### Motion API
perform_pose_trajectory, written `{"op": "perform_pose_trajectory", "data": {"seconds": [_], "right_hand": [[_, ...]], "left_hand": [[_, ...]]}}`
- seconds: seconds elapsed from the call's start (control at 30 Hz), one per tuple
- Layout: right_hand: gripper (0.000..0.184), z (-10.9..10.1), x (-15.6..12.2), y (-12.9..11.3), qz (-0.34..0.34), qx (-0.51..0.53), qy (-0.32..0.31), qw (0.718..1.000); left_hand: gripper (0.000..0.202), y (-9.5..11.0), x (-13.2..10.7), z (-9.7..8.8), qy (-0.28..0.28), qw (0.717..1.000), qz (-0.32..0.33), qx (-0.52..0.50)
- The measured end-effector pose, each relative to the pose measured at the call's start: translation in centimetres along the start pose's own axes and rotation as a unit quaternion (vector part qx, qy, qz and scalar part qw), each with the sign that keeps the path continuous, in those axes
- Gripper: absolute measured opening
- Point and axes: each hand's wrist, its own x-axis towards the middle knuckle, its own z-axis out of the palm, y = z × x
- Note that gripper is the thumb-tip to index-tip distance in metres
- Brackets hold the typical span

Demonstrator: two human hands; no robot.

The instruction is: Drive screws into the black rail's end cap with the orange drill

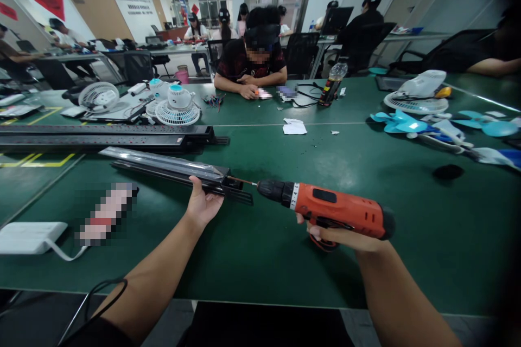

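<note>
An orange cordless drill (342, 210) is gripped in my right hand (337, 236), its black chuck pointing left. From the chuck a long thin bit (243, 180) reaches to the near end of a long black metal profile (171, 169). Whether the tip touches a screw there is hidden. My left hand (205, 205) supports that end from below, thumb up along its near side and fingers under it. A clear, shiny strip lies along the top of the profile, which slants away to the left.
More long black profiles (101, 135) lie behind on the green table (260, 260). White fan parts (179, 105) stand at back left, blue fan blades (401, 122) at right. A power bank (30, 237) is cabled to a blurred phone. A person sits opposite near a bottle (331, 87).
</note>
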Motion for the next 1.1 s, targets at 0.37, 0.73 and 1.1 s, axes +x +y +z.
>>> {"op": "perform_pose_trajectory", "data": {"seconds": [0.37, 0.73, 1.1], "right_hand": [[0.019, 0.0, 0.1, -0.3, -0.020, -0.015, -0.016, 1.000], [0.033, 0.0, 0.7, -0.3, -0.051, 0.049, -0.082, 0.994], [0.016, 0.5, -0.6, 1.6, -0.074, -0.012, 0.018, 0.997]], "left_hand": [[0.052, 0.0, -0.6, 1.1, 0.008, 1.000, 0.006, 0.006], [0.059, 0.2, -0.5, 0.6, -0.003, 1.000, -0.027, -0.008], [0.056, 0.0, -0.6, 1.2, 0.023, 0.999, -0.015, -0.017]]}}
